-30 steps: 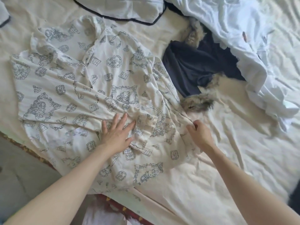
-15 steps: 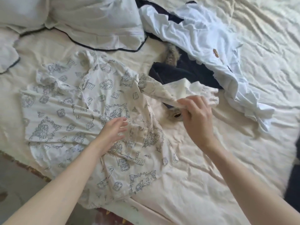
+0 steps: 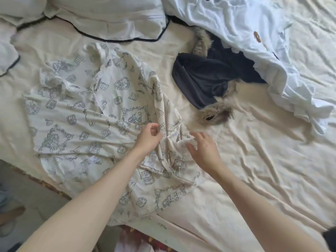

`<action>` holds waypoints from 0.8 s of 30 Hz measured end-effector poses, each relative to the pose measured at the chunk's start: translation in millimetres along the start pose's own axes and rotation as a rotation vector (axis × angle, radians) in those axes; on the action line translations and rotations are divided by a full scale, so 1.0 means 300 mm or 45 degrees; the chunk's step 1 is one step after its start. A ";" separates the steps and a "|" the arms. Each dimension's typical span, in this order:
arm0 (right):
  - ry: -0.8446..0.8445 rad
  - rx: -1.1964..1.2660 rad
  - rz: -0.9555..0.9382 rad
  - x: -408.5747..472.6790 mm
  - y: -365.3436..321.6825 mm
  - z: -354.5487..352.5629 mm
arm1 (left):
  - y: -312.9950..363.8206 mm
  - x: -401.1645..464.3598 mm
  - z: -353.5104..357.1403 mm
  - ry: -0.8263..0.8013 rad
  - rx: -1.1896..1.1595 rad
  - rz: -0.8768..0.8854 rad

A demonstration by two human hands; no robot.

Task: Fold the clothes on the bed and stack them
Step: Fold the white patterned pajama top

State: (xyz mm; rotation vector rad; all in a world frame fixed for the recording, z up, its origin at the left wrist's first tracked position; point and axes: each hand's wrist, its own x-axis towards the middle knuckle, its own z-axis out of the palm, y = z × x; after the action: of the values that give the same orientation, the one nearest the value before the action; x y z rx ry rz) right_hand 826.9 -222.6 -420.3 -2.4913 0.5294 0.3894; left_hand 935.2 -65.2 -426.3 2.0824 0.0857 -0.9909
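The printed garment (image 3: 81,124), cream with grey line drawings, lies spread on the bed, covering the 9 o'clock to 6 o'clock part of the view. Its lower edge reaches the mattress edge at 7 o'clock. Its right portion is gathered into ridges near the centre.

The left hand (image 3: 148,140) rests on the gathered cloth at centre, fingers curled and pressed together on a fold. The right hand (image 3: 203,148) lies just beside it toward 3 o'clock, fingers loosely spread, fingertips touching a bunched white cuff or hem of the same garment; whether it pinches the cloth cannot be told.

At 1 o'clock lies a dark navy garment (image 3: 205,79) with brown fur trim (image 3: 213,113), apart from the printed one. A white garment (image 3: 254,42) partly overlaps it from 2 o'clock.

The bed sheet (image 3: 263,170) is cream and heavily wrinkled. White pillows with dark piping (image 3: 109,17) sit at 11 to 12 o'clock. A patterned red mattress border (image 3: 145,240) shows at 6 o'clock, and grey floor (image 3: 27,193) at 8 o'clock.
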 end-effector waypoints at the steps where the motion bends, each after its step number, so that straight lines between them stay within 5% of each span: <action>1: -0.080 -0.037 0.017 0.022 -0.013 0.010 | 0.004 0.005 0.014 -0.011 -0.023 -0.009; 7: -0.122 -0.411 -0.040 0.032 -0.048 0.084 | 0.017 0.043 0.058 0.147 0.010 -0.062; 11: 0.192 0.156 -0.073 -0.025 -0.051 0.046 | 0.001 0.016 -0.004 0.185 -0.185 -0.116; 14: 0.250 0.336 -0.227 -0.097 -0.114 -0.001 | 0.002 -0.034 -0.062 0.342 -0.155 0.056; 17: 0.172 0.290 -0.531 -0.177 -0.182 0.012 | 0.037 -0.065 -0.081 0.045 0.088 0.291; 20: 0.027 0.180 -0.666 -0.222 -0.228 0.061 | 0.050 -0.072 -0.070 -0.282 0.458 0.203; 24: -0.077 0.150 -0.722 -0.248 -0.259 0.106 | 0.020 -0.059 -0.059 0.036 0.436 0.165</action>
State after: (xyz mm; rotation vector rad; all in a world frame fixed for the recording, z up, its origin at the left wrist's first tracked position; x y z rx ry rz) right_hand 791.2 -123.3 -381.8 -2.3738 -0.1811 0.1990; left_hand 936.2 -52.4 -404.1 2.3772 -0.2168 -0.9486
